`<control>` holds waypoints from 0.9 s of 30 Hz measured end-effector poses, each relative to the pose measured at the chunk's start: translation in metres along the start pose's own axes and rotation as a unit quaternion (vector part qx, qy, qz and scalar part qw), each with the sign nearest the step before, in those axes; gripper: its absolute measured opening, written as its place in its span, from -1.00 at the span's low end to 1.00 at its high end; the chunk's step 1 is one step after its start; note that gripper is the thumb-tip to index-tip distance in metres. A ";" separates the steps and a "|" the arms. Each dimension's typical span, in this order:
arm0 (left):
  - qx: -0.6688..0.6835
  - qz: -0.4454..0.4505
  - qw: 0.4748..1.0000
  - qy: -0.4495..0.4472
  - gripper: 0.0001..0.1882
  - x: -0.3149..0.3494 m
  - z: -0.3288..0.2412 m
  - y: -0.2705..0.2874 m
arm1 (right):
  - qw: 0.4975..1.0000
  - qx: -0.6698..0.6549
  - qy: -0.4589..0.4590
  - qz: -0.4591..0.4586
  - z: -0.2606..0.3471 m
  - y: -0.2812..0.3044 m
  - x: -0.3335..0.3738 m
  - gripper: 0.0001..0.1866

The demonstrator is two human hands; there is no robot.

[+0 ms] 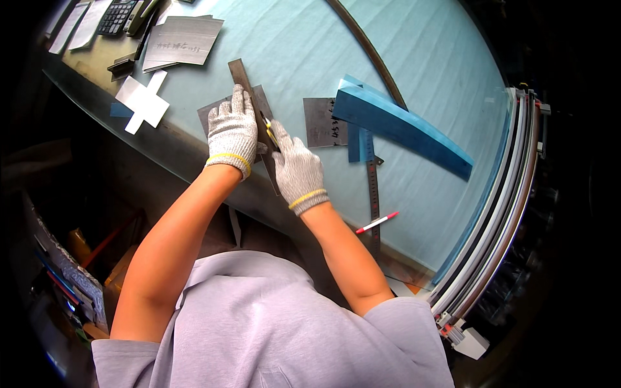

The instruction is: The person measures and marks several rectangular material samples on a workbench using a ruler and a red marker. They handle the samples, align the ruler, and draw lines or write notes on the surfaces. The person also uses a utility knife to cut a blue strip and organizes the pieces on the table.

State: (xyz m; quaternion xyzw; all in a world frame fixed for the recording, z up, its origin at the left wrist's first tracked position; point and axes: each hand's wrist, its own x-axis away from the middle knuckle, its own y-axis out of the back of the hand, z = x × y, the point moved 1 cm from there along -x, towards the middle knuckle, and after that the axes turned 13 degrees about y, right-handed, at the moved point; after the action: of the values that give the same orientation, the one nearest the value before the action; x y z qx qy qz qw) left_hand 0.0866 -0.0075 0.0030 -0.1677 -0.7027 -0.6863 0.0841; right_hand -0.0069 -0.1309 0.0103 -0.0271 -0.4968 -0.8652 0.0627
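Both of my hands wear pale knitted gloves with yellow cuffs. My left hand (233, 134) lies flat, fingers stretched out, pressing on a dark straight metal bar (237, 71). Beneath the bar is a thin dark grey sheet (260, 97), partly hidden by the bar and my hands. Closed around a yellow utility knife (271, 134), my right hand (299, 171) is at the bar's right side. The knife's tip points away from me, close to the bar's edge. Whether its blade touches the sheet is too small to tell.
Right of my hands lie a marked grey plate (317, 123), blue film-covered strips (401, 126), a steel ruler (372, 187) and a red-and-white pen (377, 222). Far left are a white cross-shaped piece (145, 102), stacked grey sheets (184, 40) and a calculator (117, 17). Rails (495, 226) line the table's right edge.
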 end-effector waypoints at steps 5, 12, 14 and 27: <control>-0.021 0.011 1.000 0.002 0.29 0.001 -0.002 0.005 | 1.000 0.005 -0.004 0.011 -0.005 -0.001 0.052 -0.29; -0.013 0.004 1.000 -0.014 0.26 0.002 -0.002 0.006 | 0.999 -0.004 -0.019 0.034 -0.002 0.010 0.094 -0.29; -0.014 0.002 1.000 -0.014 0.26 0.002 -0.001 0.007 | 0.999 -0.041 -0.015 0.027 -0.013 0.018 0.094 -0.30; -0.011 0.010 0.999 -0.029 0.29 0.001 0.002 0.007 | 0.955 0.118 -0.016 -0.273 -0.122 0.022 0.064 -0.49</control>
State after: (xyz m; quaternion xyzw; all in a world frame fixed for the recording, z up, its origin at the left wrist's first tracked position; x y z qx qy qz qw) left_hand 0.0883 -0.0052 0.0103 -0.1951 -0.6956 -0.6880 0.0684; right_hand -0.0655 -0.2522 -0.0260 0.1034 -0.5846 -0.7841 -0.1807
